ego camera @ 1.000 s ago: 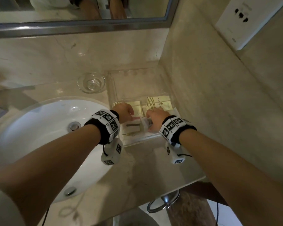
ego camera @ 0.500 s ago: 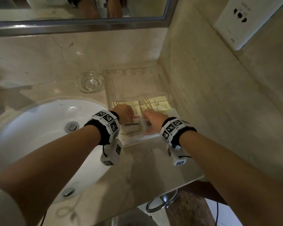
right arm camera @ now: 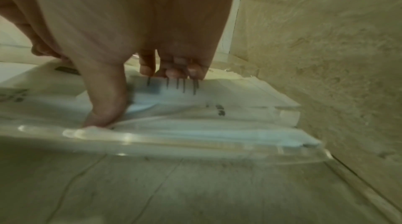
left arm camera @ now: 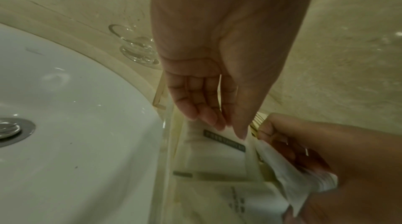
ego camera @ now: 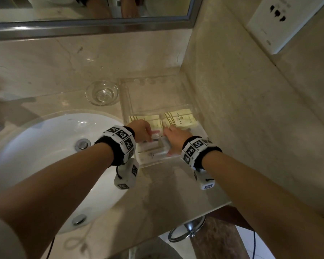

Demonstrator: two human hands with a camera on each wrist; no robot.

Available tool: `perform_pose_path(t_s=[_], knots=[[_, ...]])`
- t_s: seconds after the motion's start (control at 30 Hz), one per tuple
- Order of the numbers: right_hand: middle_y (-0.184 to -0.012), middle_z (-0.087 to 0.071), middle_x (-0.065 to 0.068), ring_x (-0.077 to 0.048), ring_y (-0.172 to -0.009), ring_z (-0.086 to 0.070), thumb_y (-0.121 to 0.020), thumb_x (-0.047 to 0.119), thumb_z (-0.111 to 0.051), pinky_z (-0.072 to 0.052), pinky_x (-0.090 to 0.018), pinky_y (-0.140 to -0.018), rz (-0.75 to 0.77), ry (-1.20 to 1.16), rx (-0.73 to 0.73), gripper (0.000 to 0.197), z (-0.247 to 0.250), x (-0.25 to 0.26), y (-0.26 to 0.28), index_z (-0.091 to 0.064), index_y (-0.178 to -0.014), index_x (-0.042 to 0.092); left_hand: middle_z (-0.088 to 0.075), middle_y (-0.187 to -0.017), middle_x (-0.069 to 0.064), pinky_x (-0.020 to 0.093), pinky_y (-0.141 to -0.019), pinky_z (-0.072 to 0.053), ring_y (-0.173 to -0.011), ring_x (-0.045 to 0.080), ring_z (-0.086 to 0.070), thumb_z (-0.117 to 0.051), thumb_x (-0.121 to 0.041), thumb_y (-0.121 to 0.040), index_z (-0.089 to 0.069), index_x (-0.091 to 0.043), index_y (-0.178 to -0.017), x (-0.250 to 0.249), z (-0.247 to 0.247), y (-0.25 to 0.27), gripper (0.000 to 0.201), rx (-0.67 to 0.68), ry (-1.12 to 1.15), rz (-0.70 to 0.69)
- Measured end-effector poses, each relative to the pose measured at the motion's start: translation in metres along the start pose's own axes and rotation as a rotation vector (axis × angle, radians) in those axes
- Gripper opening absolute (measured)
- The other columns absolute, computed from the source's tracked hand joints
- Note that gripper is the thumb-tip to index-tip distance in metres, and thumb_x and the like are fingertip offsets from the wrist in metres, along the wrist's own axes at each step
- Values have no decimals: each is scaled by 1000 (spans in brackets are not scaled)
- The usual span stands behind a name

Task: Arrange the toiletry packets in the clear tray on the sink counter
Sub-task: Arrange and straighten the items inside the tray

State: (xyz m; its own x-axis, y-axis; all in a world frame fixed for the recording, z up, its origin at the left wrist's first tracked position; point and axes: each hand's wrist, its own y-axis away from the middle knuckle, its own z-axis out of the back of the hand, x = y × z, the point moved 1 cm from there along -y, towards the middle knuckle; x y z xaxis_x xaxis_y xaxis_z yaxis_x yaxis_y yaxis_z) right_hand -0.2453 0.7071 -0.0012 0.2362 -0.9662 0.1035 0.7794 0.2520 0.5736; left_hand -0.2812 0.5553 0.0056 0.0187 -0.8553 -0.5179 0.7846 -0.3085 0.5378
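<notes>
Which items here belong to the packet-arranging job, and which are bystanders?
Job:
- clear plastic tray
- white toiletry packets, yellow printed packets
- left hand, touching a white packet
- right hand, gripping a crinkled white packet

Bystanders:
- small round glass dish
- white oval basin
- white wall socket
- steel-framed mirror

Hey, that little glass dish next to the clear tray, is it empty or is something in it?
Empty. The head view looks through the glass dish to its clear bottom, with nothing inside.
</notes>
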Motion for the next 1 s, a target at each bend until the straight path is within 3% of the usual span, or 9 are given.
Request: perform_pose_path(t_s=[0.23, 0.3, 0.37, 0.43, 0.5, 0.6, 0.73, 0.93, 1.0], knots=[[-137, -40, -8, -26, -119, -50, -71, 33, -79, -50, -41, -95, -17, -14, -81, 83, -2, 0, -1, -32, -136, 10, -64, -110, 15, 34, -89, -46, -107, 30, -58, -74, -14, -76, -67, 0, -101, 4, 2, -2, 29, -19, 3, -4], [-138, -38, -8, -26, -119, -50, -70, 33, -79, -49, -41, -95, -12, -11, -69, 84, -1, 0, 1, -33, -136, 10, -63, -102, 13, 33, -88, -47, -102, 28, -59, -74, -14, -76, -67, 0, -101, 3, 4, -2, 29, -20, -1, -3], [-136, -37, -8, -26, -118, -50, -70, 33, -80, -49, -41, -94, 4, -9, -52, 80, 1, -1, 2, -36, -132, 9, -60, -88, 8, 33, -86, -50, -86, 23, -59, -73, -12, -75, -69, 1, -98, 1, 5, -2, 26, 6, 15, -10], [-130, -41, -5, -25, -111, -52, -69, 32, -80, -50, -39, -88, 26, -21, -28, 73, 4, -3, 3, -40, -126, 10, -60, -72, 2, 22, -67, -54, -62, 10, -58, -70, -6, -78, -69, 3, -96, -2, 4, 0, 21, 81, 86, -31], [-113, -48, -2, -23, -98, -54, -70, 33, -79, -49, -35, -78, 25, -46, 5, 65, 7, -5, 3, -42, -120, 12, -58, -65, -6, 9, -46, -47, -43, -3, -56, -66, -2, -80, -70, 1, -99, -5, 1, 3, 19, 171, 134, -40], [-92, -53, 0, -22, -83, -54, -71, 31, -77, -47, -33, -69, 6, -102, 46, 55, 14, -10, 4, -39, -108, 18, -58, -63, -11, 7, -40, -43, -44, -2, -58, -64, -1, -81, -70, -1, -101, -9, -3, 4, 20, 235, 134, -58], [-91, -54, -5, -23, -80, -54, -74, 24, -76, -44, -32, -67, -7, -249, -29, 53, 28, -19, 9, -40, -110, 12, -60, -69, 0, 11, -50, -48, -63, 11, -57, -59, 0, -84, -69, -7, -98, -14, -5, 1, 19, 292, 132, -59], [-107, -61, -13, -30, -95, -61, -76, 18, -75, -49, -35, -75, -37, -413, -98, 53, 33, -33, 18, -42, -116, 9, -60, -77, -1, 29, -84, -46, -75, 16, -54, -55, -2, -88, -66, -1, -111, -23, -19, -6, 26, 396, 13, -104], [-111, -61, -14, -31, -98, -61, -77, 17, -74, -50, -37, -79, -38, -432, -109, 52, 32, -34, 19, -42, -117, 9, -58, -74, -4, 30, -85, -46, -71, 14, -53, -54, -4, -90, -65, 0, -114, -25, -22, -6, 26, 430, -14, -116]])
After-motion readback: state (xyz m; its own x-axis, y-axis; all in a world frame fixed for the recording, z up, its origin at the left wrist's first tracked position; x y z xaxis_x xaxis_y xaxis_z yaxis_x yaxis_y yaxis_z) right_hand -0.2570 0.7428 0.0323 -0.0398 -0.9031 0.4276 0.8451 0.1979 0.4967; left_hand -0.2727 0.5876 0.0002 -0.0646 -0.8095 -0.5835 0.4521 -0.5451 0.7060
